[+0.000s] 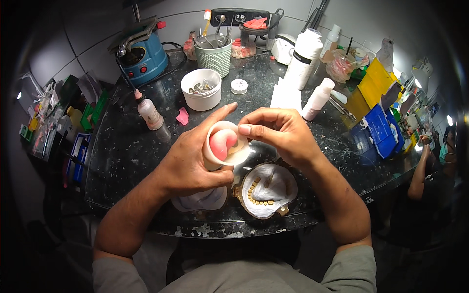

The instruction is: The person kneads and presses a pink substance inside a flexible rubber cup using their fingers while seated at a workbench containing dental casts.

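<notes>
1. Our left hand [188, 156] holds the white cup [238, 157] of pink dough-like material [222, 144], frame centre.
2. Its mouth faces our right hand [286, 134], fingers narrowed at the rim; gripping, we cannot tell.

A grey wall [93, 29], split by thin dark seams into large panels, spans the top of the frame. A black socket strip [232, 17] is fixed to it at upper centre. A black worktop [122, 161], speckled with white, fills the middle; its curved front edge is chipped and pale-spotted. A cluttered side bench [45, 144] sits at far left. At upper right, a white-shaded lamp [423, 75] glows. Light falls brightest on the central worktop, while the lower corners sink into darkness, hiding the floor.
</notes>
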The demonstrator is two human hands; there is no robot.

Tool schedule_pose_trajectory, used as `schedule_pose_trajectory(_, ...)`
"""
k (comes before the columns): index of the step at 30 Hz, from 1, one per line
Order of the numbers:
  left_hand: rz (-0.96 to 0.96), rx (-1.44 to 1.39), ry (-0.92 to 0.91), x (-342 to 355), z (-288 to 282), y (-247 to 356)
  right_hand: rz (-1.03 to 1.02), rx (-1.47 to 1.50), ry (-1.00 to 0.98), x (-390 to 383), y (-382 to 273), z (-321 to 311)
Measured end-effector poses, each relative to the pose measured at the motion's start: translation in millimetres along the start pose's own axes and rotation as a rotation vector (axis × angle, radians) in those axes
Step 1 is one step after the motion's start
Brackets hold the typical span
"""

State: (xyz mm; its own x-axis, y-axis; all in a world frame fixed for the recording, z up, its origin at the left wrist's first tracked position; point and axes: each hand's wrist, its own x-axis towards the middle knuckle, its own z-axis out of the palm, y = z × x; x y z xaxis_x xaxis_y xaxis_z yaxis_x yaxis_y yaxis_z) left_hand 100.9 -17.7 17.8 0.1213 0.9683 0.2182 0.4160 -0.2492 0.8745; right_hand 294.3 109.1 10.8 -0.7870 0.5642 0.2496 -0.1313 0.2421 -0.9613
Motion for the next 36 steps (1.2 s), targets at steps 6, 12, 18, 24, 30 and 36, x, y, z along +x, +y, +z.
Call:
schedule_pose_trajectory(6, 0.071, -0.101, -0.06, 2, 2, 0, 0.205, 0.518, -0.071, 2, 8, -7)
schedule_pose_trajectory(12, 0.069, -0.021, 0.004, 0, -3, -6, 0.209, -0.561, 0.225, 5, -3, -19)
schedule_pose_trajectory(18, 0.066, 0.034, 0.043, 2, -4, -6, -0.025, -0.61, 0.352, -2, -7, -13)
schedule_pose_trajectory(24, 0.055, 0.053, 0.021, 4, -1, -6, 0.034, -0.017, 0.146, -3, 2, -4)
schedule_pose_trajectory(30, 0.219, 0.154, 0.088, 3, 1, -11, 0.038, 0.123, -0.021, 0, 1, 4)
schedule_pose_trajectory(36, 0.189, 0.155, 0.218, 1, 3, -2, -0.022, 0.213, 0.192, 6, 12, -9)
